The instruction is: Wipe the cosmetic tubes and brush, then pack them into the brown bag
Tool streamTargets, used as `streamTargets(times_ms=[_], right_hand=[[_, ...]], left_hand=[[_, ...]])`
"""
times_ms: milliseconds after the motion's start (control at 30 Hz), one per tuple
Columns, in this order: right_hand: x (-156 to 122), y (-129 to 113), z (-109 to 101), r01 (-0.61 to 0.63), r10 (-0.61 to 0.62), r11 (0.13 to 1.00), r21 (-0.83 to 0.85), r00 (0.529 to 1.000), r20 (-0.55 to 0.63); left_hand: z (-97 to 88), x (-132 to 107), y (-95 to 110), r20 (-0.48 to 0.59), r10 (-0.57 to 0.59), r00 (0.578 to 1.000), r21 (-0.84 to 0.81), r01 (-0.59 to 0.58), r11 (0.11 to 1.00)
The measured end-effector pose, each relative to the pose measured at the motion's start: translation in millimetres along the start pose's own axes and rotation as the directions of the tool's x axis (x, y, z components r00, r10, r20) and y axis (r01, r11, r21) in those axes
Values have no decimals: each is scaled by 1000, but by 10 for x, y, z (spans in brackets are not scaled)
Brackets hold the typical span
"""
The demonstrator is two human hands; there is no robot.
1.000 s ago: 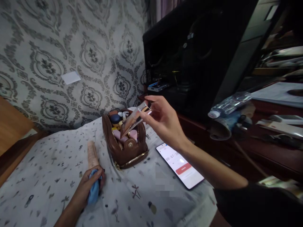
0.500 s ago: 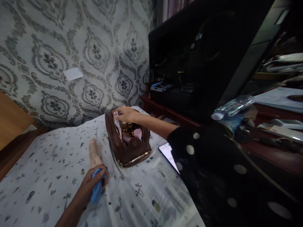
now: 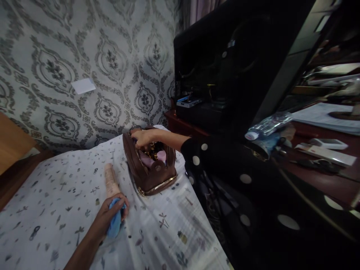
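Note:
A crumpled blue cloth (image 3: pixel 114 222) is wrapped in the closed fingers of my left hand (image 3: pixel 116 208), low over the bed. Just beyond these fingers a beige tube (image 3: pixel 111 179) lies on the sheet; its near end meets the hand. My right hand (image 3: pixel 144 138) reaches into the far left part of an open brown zip bag (image 3: pixel 157 183). Its fingers are curled and partly hidden by the bag, and what they grip cannot be made out. Inside the bag show a pink-capped container (image 3: pixel 161 155), a pinkish item (image 3: pixel 146 159) and gold-coloured pieces (image 3: pixel 153 152).
The bag stands on a patterned white bedsheet (image 3: pixel 70 195). A black cabinet-like panel (image 3: pixel 213 75) rises on the right. On the dark red table (image 3: pixel 323 176) lie a clear plastic bottle (image 3: pixel 267 125), papers (image 3: pixel 332 114) and small boxes. Wallpaper (image 3: pixel 109 63) covers the wall behind.
My right hand has lowered into the bag; the clear item it held upright no longer shows. My sleeve now covers the phone. The left hand keeps its hold on the cloth.

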State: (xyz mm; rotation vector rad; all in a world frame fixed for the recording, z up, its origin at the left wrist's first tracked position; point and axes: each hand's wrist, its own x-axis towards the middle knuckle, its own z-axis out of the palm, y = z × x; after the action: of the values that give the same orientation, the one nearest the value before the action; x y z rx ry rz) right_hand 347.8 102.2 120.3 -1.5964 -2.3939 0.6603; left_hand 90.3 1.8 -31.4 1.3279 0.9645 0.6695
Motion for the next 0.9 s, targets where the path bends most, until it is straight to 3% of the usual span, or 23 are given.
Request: streamTargets(times_ms=[100,367,600,900], right_hand=[[42,-24,35,25,-25,991,-134,1000,2],[-54,-94,191,-22,23,959,-283,1000,2],[-71,-145,399,-190,139,903,-384,978,-158],[-234,-153,283,-147,80,905,-399,980,-180]], left_hand=[[10,-1,-2,-6,6,1000,-2,-6,1000],[16,5,15,16,14,1000,22,-14,1000],[26,-4,26,13,-6,1000,13,6,1000],[-21,6,-66,9,10,1000,-4,-10,1000]])
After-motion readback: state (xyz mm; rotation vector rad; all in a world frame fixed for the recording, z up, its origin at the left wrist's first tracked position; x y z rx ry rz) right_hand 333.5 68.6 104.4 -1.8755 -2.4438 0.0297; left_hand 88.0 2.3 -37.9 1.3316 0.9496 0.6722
